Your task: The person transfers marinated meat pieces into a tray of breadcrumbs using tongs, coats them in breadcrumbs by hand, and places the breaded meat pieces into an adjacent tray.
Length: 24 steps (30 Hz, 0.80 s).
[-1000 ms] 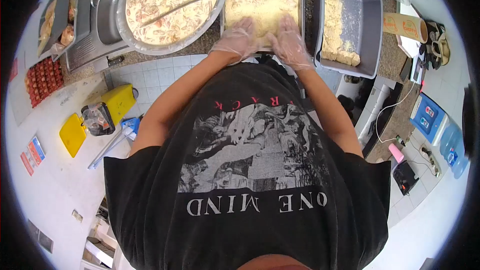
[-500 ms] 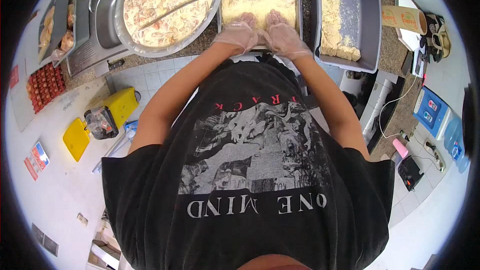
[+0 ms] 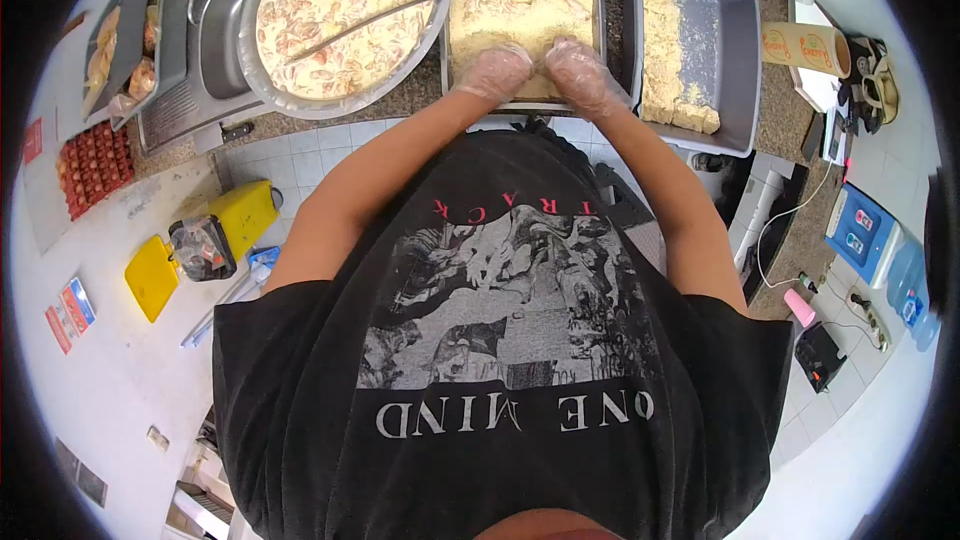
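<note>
A metal tray (image 3: 601, 0) holds meat pieces under pale yellow crumbs (image 3: 520, 15). Both hands wear clear plastic gloves and rest in the crumbs near the tray's front edge. My left hand (image 3: 497, 71) has its fingers curled; whatever they hold is hidden. Close by on the right, my right hand (image 3: 582, 72) is curled too, its fingertips down in the crumbs. To the left stands a round bowl (image 3: 256, 65) of meat in creamy liquid, with metal tongs (image 3: 400, 8) lying across it. A grey bin (image 3: 741, 50) on the right has crumbs along its left side.
A sink (image 3: 222, 40) and a grey container of wrapped meat (image 3: 172, 40) lie at the left, above red egg trays (image 3: 95, 168). A knife (image 3: 237, 131) is on the counter's front edge. Right of the bin stands a paper roll (image 3: 800, 48).
Both hands have gone from spread flat on the crumbs to curled fingers, staying near the tray's front edge. The camera view has shifted slightly.
</note>
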Each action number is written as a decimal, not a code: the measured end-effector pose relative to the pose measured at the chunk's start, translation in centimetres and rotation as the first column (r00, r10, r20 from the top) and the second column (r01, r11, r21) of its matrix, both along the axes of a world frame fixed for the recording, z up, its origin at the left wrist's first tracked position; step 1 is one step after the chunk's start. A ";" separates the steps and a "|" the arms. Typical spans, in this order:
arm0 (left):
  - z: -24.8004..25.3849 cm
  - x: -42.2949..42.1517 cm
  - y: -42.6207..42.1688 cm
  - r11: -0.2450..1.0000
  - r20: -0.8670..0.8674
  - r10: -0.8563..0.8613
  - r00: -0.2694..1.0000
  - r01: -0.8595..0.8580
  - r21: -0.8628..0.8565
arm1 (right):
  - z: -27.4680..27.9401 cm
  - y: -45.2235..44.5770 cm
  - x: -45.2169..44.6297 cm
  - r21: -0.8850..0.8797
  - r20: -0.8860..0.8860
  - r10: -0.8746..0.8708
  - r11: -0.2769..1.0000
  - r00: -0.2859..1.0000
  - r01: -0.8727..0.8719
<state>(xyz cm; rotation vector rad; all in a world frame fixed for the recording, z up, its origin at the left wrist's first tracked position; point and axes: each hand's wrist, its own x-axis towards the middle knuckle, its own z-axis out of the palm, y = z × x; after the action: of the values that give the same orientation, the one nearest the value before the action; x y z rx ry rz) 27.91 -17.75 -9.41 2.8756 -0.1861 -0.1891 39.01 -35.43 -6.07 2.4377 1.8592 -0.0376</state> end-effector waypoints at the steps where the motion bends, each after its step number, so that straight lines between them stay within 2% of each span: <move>1: 0.7 0.2 0.3 0.999 0.022 -0.032 0.999 0.031 0.010 | -0.1 0.2 0.5 0.034 -0.009 -0.014 0.999 1.000 0.015; 2: 1.4 0.4 0.6 0.998 0.044 -0.062 0.997 0.061 0.021 | -0.6 0.5 0.9 0.004 -0.035 -0.100 0.995 0.994 0.100; 4: 1.5 0.4 1.1 1.000 -0.012 -0.001 1.000 0.001 0.023 | -2.9 1.0 1.4 -0.071 -0.089 -0.269 0.962 0.959 0.263; 5: 1.6 0.4 1.3 0.999 -0.040 0.032 0.999 -0.031 0.026 | -3.8 1.0 2.2 0.045 -0.191 -0.271 0.958 0.943 0.284; 7: 2.1 0.7 2.5 0.979 -0.106 0.138 0.985 -0.152 -0.133 | -3.2 1.1 3.6 0.264 -0.384 -0.232 0.900 0.894 0.347; 8: 2.3 0.7 3.1 0.954 -0.148 0.185 0.972 -0.213 -0.209 | -2.9 0.6 4.0 0.124 -0.543 -0.373 0.850 0.752 0.512; 9: 4.2 0.8 3.6 0.898 -0.227 0.247 0.942 -0.310 -0.312 | 1.6 0.8 4.0 -0.043 -0.661 -0.499 0.771 0.561 0.635; 11: 9.1 0.7 4.2 0.726 -0.402 0.327 0.855 -0.499 -0.472 | 2.3 0.3 5.7 -0.309 -0.750 -0.603 0.684 0.273 0.661; 13: 7.9 1.6 5.1 0.684 -0.448 0.379 0.810 -0.571 -0.454 | 2.7 -0.5 5.7 -0.049 -0.764 -0.408 0.809 0.499 0.586; 14: 7.2 2.2 5.6 0.661 -0.471 0.403 0.785 -0.606 -0.443 | 1.4 -0.8 6.3 0.047 -0.696 -0.329 0.866 0.638 0.498; 15: 7.2 3.1 6.3 0.787 -0.494 0.326 0.806 -0.521 -0.331 | 0.2 -1.0 6.8 0.140 -0.596 -0.243 0.907 0.765 0.397; 16: 5.9 2.1 6.2 0.804 -0.395 0.372 0.840 -0.504 -0.315 | 0.4 -0.7 6.8 0.225 -0.474 -0.158 0.929 0.866 0.293; 18: 2.4 -0.6 5.9 0.836 -0.178 0.439 0.881 -0.473 -0.279 | 1.3 0.5 6.7 -0.075 -0.355 -0.504 0.855 0.788 0.513; 19: 2.4 -1.4 5.8 0.833 -0.183 0.439 0.880 -0.475 -0.283 | 0.2 0.1 5.9 0.179 -0.327 -0.430 0.846 0.841 0.502; 20: 2.4 -2.7 5.3 0.830 -0.192 0.439 0.878 -0.478 -0.287 | -0.7 -0.8 5.5 0.053 -0.319 -0.463 0.862 0.827 0.504; 21: 2.7 -3.7 4.9 0.827 -0.201 0.440 0.875 -0.482 -0.290 | 1.2 -1.2 3.8 -0.072 -0.309 -0.493 0.865 0.813 0.497; 22: 3.0 -4.2 4.6 0.842 -0.283 0.404 0.870 -0.474 -0.256 | 2.3 -1.4 2.4 -0.198 -0.296 -0.519 0.855 0.802 0.480; 24: 3.8 -5.1 3.6 0.873 -0.445 0.328 0.833 -0.448 -0.195 | -0.4 -2.7 -0.6 -0.187 -0.384 -0.479 0.878 0.789 0.441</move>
<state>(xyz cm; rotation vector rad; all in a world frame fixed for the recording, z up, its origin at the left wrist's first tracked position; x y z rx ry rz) 22.85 -14.17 -5.61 2.4417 0.4220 -0.6048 38.39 -38.10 -6.42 2.9262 1.2659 -0.7128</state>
